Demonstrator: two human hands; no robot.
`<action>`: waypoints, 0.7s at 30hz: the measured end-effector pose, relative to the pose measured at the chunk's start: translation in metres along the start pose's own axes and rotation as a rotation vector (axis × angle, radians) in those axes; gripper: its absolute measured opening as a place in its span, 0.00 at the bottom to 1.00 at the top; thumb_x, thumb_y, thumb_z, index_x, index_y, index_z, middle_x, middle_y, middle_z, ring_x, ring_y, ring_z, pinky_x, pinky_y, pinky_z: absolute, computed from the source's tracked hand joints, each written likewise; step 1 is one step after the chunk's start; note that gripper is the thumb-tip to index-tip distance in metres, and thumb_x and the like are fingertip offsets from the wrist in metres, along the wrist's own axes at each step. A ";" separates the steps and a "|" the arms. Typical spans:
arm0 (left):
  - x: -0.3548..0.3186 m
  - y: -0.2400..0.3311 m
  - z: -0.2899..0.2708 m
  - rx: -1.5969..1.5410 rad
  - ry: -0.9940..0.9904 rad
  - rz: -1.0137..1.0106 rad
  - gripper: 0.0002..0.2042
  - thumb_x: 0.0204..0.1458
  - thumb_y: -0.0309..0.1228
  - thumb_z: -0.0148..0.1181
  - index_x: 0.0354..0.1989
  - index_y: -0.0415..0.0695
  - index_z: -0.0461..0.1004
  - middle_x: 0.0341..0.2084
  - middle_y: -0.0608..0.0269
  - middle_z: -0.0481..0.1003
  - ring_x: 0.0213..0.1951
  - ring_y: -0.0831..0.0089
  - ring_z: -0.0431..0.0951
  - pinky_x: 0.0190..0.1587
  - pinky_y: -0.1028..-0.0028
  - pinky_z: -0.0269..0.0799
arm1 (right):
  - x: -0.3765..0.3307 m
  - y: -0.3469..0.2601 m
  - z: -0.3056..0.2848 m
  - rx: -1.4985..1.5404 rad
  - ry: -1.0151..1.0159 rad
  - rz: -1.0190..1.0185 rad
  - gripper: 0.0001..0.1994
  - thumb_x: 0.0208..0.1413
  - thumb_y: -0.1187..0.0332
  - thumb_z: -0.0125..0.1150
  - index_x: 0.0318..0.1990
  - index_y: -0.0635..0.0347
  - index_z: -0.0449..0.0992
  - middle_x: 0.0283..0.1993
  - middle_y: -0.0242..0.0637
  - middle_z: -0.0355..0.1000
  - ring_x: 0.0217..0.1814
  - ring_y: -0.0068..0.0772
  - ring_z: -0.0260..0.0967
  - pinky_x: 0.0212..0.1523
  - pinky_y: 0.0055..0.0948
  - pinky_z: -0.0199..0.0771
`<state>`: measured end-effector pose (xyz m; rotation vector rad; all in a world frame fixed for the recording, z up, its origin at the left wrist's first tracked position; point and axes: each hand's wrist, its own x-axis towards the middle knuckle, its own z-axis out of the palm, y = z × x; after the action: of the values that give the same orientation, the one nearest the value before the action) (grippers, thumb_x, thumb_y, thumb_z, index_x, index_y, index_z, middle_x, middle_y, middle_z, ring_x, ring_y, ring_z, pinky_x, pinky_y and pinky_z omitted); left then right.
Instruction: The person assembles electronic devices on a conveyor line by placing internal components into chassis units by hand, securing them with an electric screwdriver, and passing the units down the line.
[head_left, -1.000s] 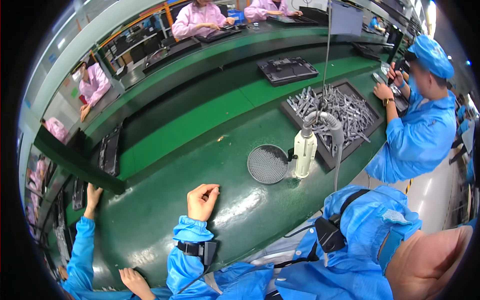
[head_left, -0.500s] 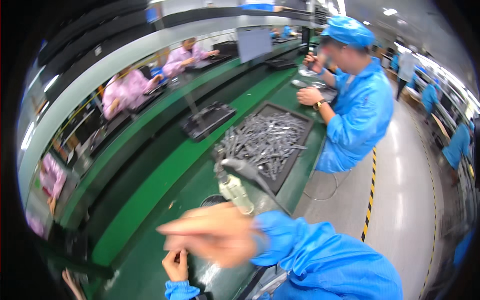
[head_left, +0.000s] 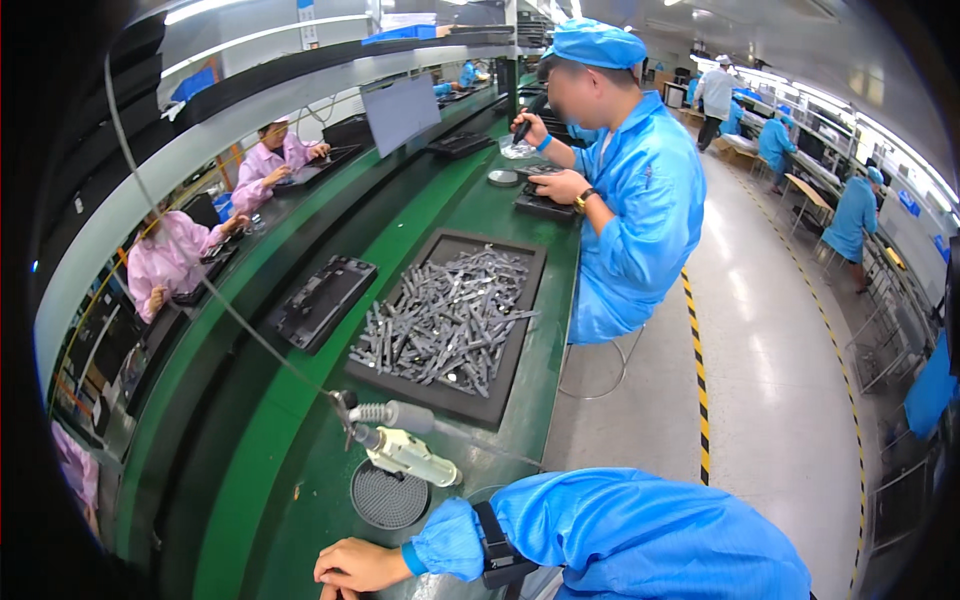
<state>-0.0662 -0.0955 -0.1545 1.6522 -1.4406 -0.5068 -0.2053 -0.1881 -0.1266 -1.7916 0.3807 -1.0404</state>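
My right hand [head_left: 360, 565] is low at the bench's near part, with its fingers bent and pressed together. Anything inside them is hidden. Just below it a small part of my left hand [head_left: 340, 594] shows at the lower edge, and most of it is cut off. Above my right hand lies a round grey dish with a dotted surface [head_left: 390, 497]. A pale green electric screwdriver [head_left: 415, 458] hangs tilted beside the dish on a cord with a grey coiled spring, and neither hand touches it.
A dark tray [head_left: 535, 275] heaped with small grey plastic parts [head_left: 450, 320] sits further along the green bench [head_left: 470, 205]. Left of it is a black casing [head_left: 325, 300]. A co-worker in blue [head_left: 640, 190] sits beyond, holding a tool. People in pink work across the line.
My right hand was raised and blurred above my left hand; it has come down beside it. The view has shifted, so my left hand is now mostly out of the picture.
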 end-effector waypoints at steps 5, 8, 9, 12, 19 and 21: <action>0.001 0.019 0.001 0.011 0.031 0.068 0.14 0.57 0.33 0.53 0.40 0.32 0.74 0.19 0.64 0.72 0.18 0.81 0.66 0.19 0.78 0.63 | 0.000 0.003 0.000 -0.037 0.018 -0.035 0.07 0.51 0.70 0.53 0.31 0.64 0.75 0.31 0.42 0.74 0.35 0.47 0.72 0.38 0.38 0.70; 0.002 0.011 0.003 -0.026 0.011 0.009 0.15 0.57 0.35 0.54 0.41 0.31 0.73 0.19 0.64 0.73 0.18 0.81 0.66 0.20 0.78 0.63 | 0.002 0.005 -0.001 -0.101 0.146 -0.192 0.07 0.50 0.66 0.57 0.28 0.59 0.76 0.26 0.33 0.73 0.21 0.38 0.68 0.27 0.32 0.69; 0.003 0.005 0.003 -0.011 0.008 0.024 0.16 0.57 0.35 0.54 0.42 0.32 0.73 0.19 0.64 0.72 0.19 0.81 0.66 0.20 0.78 0.63 | 0.001 0.007 -0.001 -0.106 0.143 -0.195 0.07 0.50 0.66 0.57 0.28 0.59 0.76 0.26 0.33 0.73 0.21 0.38 0.68 0.27 0.32 0.69; 0.001 -0.002 0.005 -0.042 0.005 -0.021 0.16 0.57 0.35 0.54 0.42 0.32 0.73 0.19 0.65 0.72 0.19 0.81 0.66 0.20 0.79 0.62 | 0.001 0.006 -0.004 -0.117 0.071 -0.177 0.10 0.53 0.63 0.54 0.37 0.55 0.78 0.28 0.37 0.75 0.25 0.41 0.71 0.28 0.36 0.70; 0.005 0.012 0.003 0.031 0.096 0.139 0.10 0.52 0.29 0.55 0.26 0.32 0.73 0.14 0.63 0.70 0.20 0.81 0.66 0.21 0.77 0.60 | 0.002 -0.003 -0.002 -0.062 -0.056 0.063 0.07 0.52 0.69 0.54 0.33 0.62 0.75 0.33 0.43 0.72 0.36 0.47 0.71 0.37 0.38 0.70; 0.005 0.037 0.000 0.028 0.057 0.029 0.09 0.53 0.27 0.53 0.27 0.32 0.73 0.14 0.63 0.69 0.20 0.81 0.65 0.21 0.77 0.59 | 0.001 -0.007 -0.004 -0.075 -0.045 0.068 0.08 0.53 0.68 0.54 0.34 0.62 0.76 0.33 0.43 0.72 0.36 0.47 0.71 0.36 0.37 0.71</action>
<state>-0.0867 -0.0991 -0.1236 1.6528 -1.4337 -0.4225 -0.2092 -0.1882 -0.1195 -1.8525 0.4545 -0.9477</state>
